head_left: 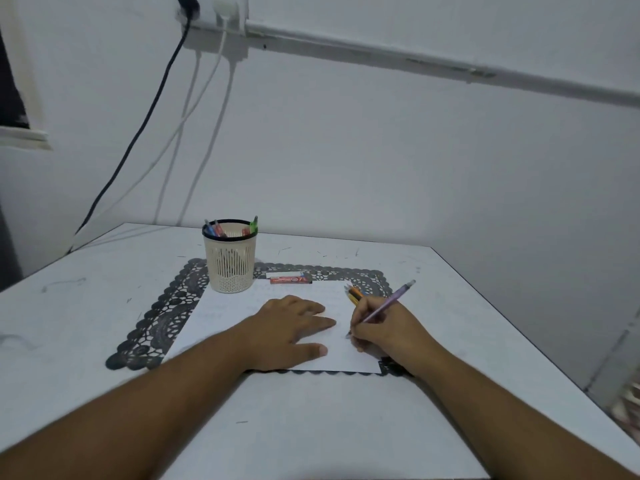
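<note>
Near the right edge of the paper sheet (221, 323), grips a purple pen (391, 299) in the right hand (384, 330), tip down to write; presses the left hand (287, 327) flat, fingers straight, against sliding; perhaps faint writing farther up.

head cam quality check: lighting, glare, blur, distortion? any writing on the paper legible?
Head view: dim, flat, bluish light, no glare; soft shadows under the left hand and right hand. Head view edges: wide-angle stretch enlarges the forearms, which look soft. Head view centre: thin purple pen fairly sharp; faint marks on the white paper sheet too washed out to read.
</note>
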`<state>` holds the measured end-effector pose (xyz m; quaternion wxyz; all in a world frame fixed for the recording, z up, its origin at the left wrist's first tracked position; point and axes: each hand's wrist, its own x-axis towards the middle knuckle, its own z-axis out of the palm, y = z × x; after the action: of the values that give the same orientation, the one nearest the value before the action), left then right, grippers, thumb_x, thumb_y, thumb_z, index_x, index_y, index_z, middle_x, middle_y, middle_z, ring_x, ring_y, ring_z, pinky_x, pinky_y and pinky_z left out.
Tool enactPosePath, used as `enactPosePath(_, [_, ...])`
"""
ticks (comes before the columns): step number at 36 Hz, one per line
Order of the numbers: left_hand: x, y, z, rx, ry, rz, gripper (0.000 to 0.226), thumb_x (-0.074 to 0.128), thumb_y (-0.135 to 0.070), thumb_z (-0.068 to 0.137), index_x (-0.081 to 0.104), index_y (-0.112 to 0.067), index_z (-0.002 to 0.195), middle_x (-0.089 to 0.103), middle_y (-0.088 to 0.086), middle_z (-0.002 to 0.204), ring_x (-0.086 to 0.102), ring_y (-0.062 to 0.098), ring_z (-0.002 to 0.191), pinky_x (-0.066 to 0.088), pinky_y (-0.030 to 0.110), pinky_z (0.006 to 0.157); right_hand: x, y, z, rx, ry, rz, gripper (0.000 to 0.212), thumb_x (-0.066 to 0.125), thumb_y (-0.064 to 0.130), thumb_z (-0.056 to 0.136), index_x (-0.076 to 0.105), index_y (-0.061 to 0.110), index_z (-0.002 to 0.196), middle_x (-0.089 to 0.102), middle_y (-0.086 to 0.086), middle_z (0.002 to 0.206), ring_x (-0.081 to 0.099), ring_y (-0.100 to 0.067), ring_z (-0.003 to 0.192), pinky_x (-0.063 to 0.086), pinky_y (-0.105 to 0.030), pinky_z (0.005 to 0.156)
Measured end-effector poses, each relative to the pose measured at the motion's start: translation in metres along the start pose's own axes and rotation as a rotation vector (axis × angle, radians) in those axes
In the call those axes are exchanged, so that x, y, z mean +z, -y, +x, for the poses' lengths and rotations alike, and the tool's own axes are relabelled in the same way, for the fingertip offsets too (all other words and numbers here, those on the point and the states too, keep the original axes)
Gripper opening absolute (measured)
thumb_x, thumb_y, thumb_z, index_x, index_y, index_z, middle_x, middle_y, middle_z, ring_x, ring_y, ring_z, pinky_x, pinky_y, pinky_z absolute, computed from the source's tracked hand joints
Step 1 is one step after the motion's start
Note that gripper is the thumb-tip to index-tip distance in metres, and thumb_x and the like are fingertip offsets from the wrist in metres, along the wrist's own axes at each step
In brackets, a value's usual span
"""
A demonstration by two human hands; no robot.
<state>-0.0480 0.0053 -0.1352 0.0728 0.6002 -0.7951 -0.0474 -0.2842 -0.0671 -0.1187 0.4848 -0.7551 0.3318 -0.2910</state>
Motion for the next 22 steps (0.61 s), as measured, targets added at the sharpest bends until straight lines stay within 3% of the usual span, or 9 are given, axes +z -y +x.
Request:
enactPosePath(3, [0.0016, 0.0029, 0.0012, 0.003, 0.001, -0.002, 0.06, 0.037, -0.067, 0.102, 0.027, -0.048, 0.158, 0.02, -0.014, 0.167, 0.011, 0.013, 0.152, 0.014, 0.046, 0.123, 0.0032, -0.0001, 0.0039, -0.009, -0.012, -0.029, 0.011, 0.064, -0.004, 0.087, 0.063, 0.006, 0.081, 0.068, -0.021, 0.071, 0.06, -0.026, 0.062, 0.049, -0.031, 0.059])
enactPosePath(7, [0.0021, 0.0041, 0.0026, 0.002, 0.011, 0.008, 0.063, 0.037, -0.068, 0.101, 0.026, -0.045, 0.159, 0.02, -0.014, 0.167, 0.011, 0.013, 0.153, 0.014, 0.047, 0.123, 0.0056, -0.0026, 0.0069, -0.017, -0.016, -0.021, 0.009, 0.065, -0.002, 0.087, 0.062, 0.005, 0.082, 0.068, -0.022, 0.07, 0.059, -0.028, 0.061, 0.049, -0.039, 0.062])
enactPosePath(13, [0.003, 0.0046, 0.0027, -0.011, 0.005, -0.01, 0.064, 0.038, -0.068, 0.1, 0.026, -0.044, 0.159, 0.02, -0.015, 0.167, 0.011, 0.012, 0.153, 0.013, 0.045, 0.124, 0.0088, -0.0023, 0.0071, -0.024, -0.004, -0.049, 0.009, 0.065, -0.003, 0.085, 0.061, 0.004, 0.081, 0.066, -0.026, 0.074, 0.059, -0.023, 0.058, 0.048, -0.039, 0.061])
enactPosePath(22, [0.0021, 0.0014, 0.0014, -0.019, 0.001, -0.007, 0.063, 0.039, -0.066, 0.101, 0.027, -0.044, 0.158, 0.021, -0.016, 0.166, 0.01, 0.011, 0.152, 0.013, 0.044, 0.124, 0.0091, -0.0014, 0.0074, 0.0, -0.012, -0.142, 0.017, 0.068, 0.003, 0.083, 0.065, 0.017, 0.074, 0.07, -0.017, 0.075, 0.064, -0.02, 0.064, 0.054, -0.041, 0.069])
